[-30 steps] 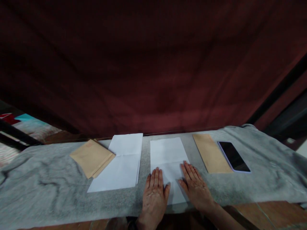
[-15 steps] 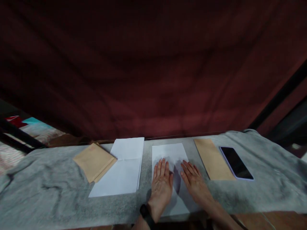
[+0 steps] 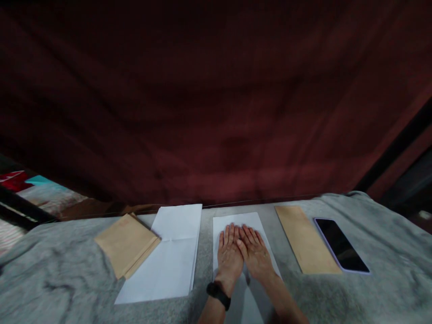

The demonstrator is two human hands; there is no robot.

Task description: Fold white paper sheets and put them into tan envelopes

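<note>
Left hand (image 3: 230, 256): palm down and flat, lower middle of the frame, fingers stretched out toward the top with slim gaps between them. Not pinching anything. Can't really make out the thumb, looks tucked by the other hand.
Right hand (image 3: 257, 257): also palm down, right up against the left one, fingers straight and mostly close together, tips angled to the upper left. Its thumb lies over the edge of the left hand.
White sheet (image 3: 236, 217): lower middle of the frame, flat under both hands. Top strip pokes out past the fingertips, and the near end runs down between the forearms to the bottom edge.
Black wristband (image 3: 218, 295): on the left wrist, near the bottom of the frame.
White paper stack (image 3: 168, 270): lower left of centre, a few sheets with a crease running across, well clear of the hands.
Kraft envelopes (image 3: 126, 245): lower left, a small fanned pile, one corner sitting on the paper stack.
Single brown envelope (image 3: 308, 243): lower right, lying flat.
Phone (image 3: 341, 245): farther right, dark screen, lavender edge, right alongside that envelope.
Grey cloth (image 3: 381, 290): across the bottom, wrinkled at both sides, everything's lying on it.
Dark red curtain (image 3: 216, 112): fills the upper frame.
</note>
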